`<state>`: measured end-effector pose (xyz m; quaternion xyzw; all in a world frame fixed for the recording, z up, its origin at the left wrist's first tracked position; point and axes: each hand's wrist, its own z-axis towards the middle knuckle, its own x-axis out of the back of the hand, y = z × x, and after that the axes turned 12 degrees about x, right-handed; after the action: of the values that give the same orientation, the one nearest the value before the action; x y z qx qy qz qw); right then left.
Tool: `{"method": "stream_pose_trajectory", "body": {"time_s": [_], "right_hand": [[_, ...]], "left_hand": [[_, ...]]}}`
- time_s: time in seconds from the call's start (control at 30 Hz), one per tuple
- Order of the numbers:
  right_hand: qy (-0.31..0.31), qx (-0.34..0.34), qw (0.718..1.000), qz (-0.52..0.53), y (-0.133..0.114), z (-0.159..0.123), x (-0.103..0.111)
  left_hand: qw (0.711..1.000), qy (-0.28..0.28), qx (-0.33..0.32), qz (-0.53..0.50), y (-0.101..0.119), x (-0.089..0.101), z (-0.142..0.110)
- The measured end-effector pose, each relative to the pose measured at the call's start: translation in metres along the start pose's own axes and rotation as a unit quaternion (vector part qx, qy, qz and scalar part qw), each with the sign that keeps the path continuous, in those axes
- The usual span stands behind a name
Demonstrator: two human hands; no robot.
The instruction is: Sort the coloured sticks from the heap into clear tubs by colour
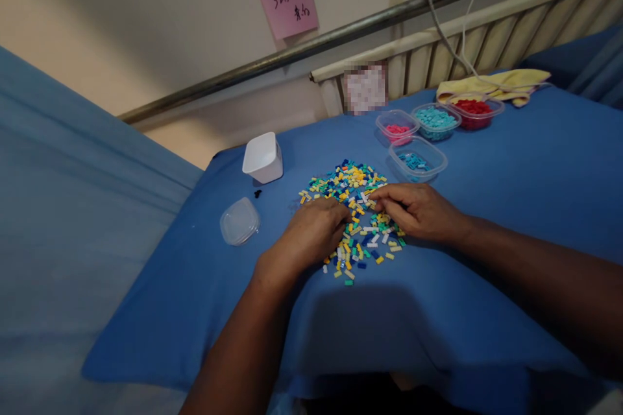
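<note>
A loose heap of small plastic building bricks [357, 175] in yellow, white, green and dark blue is spread on the blue cloth. My left hand [316, 227] rests at the heap's left side, its fingers curled down among the bricks and their tips hidden. From the right, my right hand [418, 211] reaches in with the index finger stretched forward and the thumb close beneath it. Its fingertips touch the bricks, and whatever lies between them is too small to make out. More bricks are scattered below and between both hands.
Behind the heap stand clear tubs of blue bricks [413, 162], pink bricks [398, 131], turquoise bricks [435, 118] and red bricks [471, 110]. A yellow cloth [491, 84] lies behind them. To the left are a white tub [263, 157], a clear lid [240, 222] and a small black object [257, 194].
</note>
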<state>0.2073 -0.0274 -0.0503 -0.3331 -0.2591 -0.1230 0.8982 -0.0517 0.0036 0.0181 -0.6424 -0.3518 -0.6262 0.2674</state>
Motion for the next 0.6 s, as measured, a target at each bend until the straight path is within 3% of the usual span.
{"method": "stream_pose_trajectory", "body": {"time_s": [0.27,0.6], "right_hand": [[-0.002,-0.005,1.0,0.009,-0.001,0.0,0.001],[0.001,0.002,1.0,0.001,-0.001,0.0,0.001]], "left_hand": [[0.999,-0.002,0.038,-0.008,0.0,-0.002,0.001],[0.968,0.067,0.12,-0.212,-0.018,-0.002,-0.002]]}}
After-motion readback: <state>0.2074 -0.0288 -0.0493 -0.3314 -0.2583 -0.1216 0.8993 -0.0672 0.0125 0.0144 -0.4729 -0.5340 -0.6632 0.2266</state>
